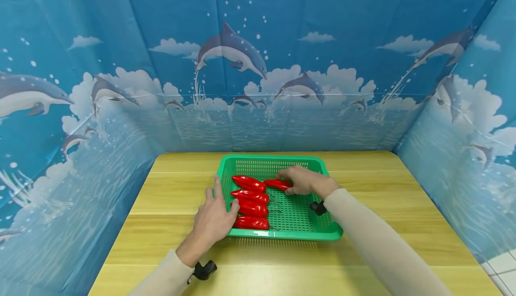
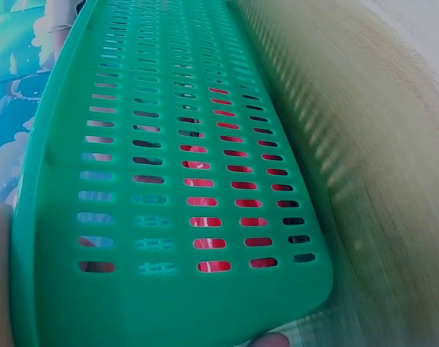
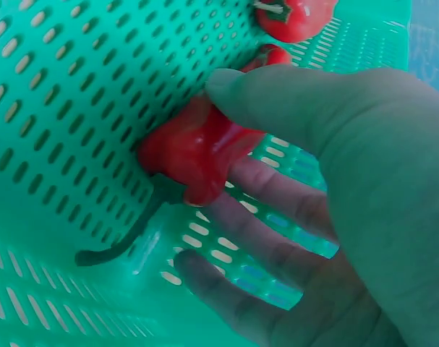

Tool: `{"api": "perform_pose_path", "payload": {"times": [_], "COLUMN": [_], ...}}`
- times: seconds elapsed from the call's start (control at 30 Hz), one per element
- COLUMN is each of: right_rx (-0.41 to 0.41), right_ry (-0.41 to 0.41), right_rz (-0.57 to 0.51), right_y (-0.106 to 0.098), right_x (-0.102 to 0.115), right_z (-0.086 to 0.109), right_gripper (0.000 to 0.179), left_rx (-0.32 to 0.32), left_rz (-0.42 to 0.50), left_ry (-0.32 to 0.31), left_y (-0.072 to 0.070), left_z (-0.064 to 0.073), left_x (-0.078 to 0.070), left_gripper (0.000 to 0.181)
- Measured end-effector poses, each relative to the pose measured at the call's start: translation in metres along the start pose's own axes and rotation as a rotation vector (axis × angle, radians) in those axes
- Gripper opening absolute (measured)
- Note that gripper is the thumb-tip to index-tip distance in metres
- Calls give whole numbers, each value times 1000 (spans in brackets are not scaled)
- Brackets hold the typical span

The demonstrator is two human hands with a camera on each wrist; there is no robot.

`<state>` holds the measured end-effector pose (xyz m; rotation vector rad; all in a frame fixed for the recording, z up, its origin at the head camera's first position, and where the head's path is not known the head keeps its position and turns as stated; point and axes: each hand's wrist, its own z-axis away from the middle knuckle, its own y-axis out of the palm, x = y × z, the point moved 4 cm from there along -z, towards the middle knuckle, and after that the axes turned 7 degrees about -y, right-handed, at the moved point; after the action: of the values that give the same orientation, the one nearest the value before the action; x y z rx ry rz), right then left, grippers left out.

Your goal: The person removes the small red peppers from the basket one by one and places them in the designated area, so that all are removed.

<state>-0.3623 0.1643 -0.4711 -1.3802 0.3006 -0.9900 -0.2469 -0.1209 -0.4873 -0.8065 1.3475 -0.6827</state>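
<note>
A green plastic basket (image 1: 282, 235) with slotted walls stands on the wooden table. My left hand (image 1: 213, 217) holds it at the left rim, thumb over the edge; a fingertip (image 2: 270, 340) shows by the bottom corner in the left wrist view. Inside, my right hand (image 1: 304, 180) pinches a glossy red pepper (image 3: 186, 155) between thumb and fingers, near the end with the curved dark green stem (image 3: 129, 231). This pepper lies toward the back, its tip pointing left. Several more red peppers (image 1: 251, 198) lie in a column along the basket's left side, stems to the right.
The wooden table (image 1: 403, 233) extends on both sides of the basket and in front. Behind and beside it hangs a blue dolphin-print curtain (image 1: 338, 126). A black wrist camera (image 1: 204, 270) is worn at the left wrist, another (image 1: 318, 208) at the right.
</note>
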Motion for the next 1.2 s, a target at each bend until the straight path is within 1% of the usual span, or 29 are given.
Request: {"api": "perform_pose_path", "payload": {"times": [0.2, 0.6, 0.97, 1.2], "right_rx": [9, 15, 11, -10], "right_ry": [16, 41, 15, -29], "right_rz": [-16, -46, -43, -30], "right_y": [2, 6, 4, -5], "right_x": [-4, -6, -3, -2], "right_z": [-1, -2, 0, 4], "right_gripper": [50, 48, 46, 45], "left_rx": [-11, -24, -21, -18], "left_rz": [-1, 4, 34, 38], "left_ry": [1, 12, -15, -13], "left_y": [0, -1, -2, -4], "left_z": [1, 2, 3, 3], "left_x": [-2, -2, 1, 2], "left_gripper": [102, 102, 101, 100]}}
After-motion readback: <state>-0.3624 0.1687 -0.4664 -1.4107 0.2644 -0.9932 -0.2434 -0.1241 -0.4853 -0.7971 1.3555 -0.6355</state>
